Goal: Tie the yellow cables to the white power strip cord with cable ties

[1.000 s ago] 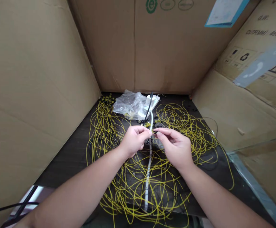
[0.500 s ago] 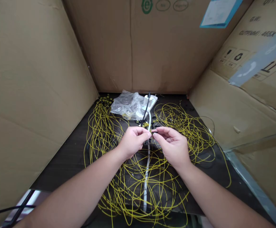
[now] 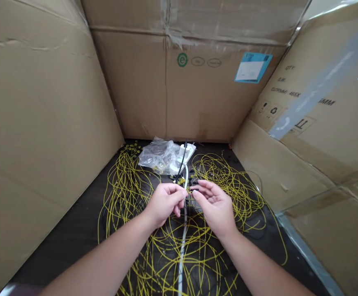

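Observation:
My left hand (image 3: 168, 203) is closed in a pinch on what looks like the end of a thin yellow wire (image 3: 189, 192), just above the white cable. A short bit of it shows past the fingertips. Close on the right, my right hand (image 3: 214, 205) curls with thumb and fingers round a small dark piece (image 3: 195, 190), mostly hidden by the fingers. The fingertips of both hands are nearly touching. Under and around them spreads a loose tangle of yellow wires (image 3: 197, 255). A white cable (image 3: 182, 250) runs beneath the hands from front to back.
A clear plastic bag (image 3: 158, 158) lies at the back beside a white power strip (image 3: 187, 153). A black cable (image 3: 182, 162) rises there. Yellow wire bundles lie left (image 3: 120, 181) and right (image 3: 228, 176). Cardboard walls (image 3: 142, 90) enclose the dark table (image 3: 70, 230) on three sides.
The view has tilted up, so more of the back cardboard shows and everything sits lower. Both hands stay close together; the right fingers have opened slightly around the small dark piece.

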Motion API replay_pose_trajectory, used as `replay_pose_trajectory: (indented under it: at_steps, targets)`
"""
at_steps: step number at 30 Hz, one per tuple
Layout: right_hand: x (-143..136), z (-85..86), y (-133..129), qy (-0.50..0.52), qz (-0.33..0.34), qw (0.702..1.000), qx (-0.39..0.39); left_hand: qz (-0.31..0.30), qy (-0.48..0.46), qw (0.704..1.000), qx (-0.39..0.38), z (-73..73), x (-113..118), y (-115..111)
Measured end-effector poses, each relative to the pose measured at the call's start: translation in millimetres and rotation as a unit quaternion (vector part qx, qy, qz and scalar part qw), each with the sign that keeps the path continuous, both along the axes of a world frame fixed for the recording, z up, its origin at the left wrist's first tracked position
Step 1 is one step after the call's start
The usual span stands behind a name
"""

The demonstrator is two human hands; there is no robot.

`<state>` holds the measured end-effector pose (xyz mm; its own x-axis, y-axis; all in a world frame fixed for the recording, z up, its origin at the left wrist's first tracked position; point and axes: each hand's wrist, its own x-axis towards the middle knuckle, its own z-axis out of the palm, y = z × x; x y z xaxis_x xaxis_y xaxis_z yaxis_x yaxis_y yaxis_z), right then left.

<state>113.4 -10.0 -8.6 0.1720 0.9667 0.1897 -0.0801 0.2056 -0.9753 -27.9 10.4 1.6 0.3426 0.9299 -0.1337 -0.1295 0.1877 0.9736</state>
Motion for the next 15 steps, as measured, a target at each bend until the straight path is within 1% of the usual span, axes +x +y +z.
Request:
replay_pose_trajectory:
  at_steps: [8, 11, 15]
  targets:
    - [-1.5, -2.6, -1.3, -0.013, 0.027, 1.000, 0.000, -0.010, 0.035, 0.999, 0.025, -0.5, 0.7, -0.4]
    - [-1.3, -2.0, -1.3, -0.011, 0.022, 1.000, -0.002, -0.012, 0.026, 0.999, 0.028, -1.5, 0.7, -0.4]
    - [-0.7, 0.0, -1.2, -0.007, 0.009, 1.000, 0.003, -0.008, 0.004, 1.000, 0.009, -1.6, 0.8, -0.3]
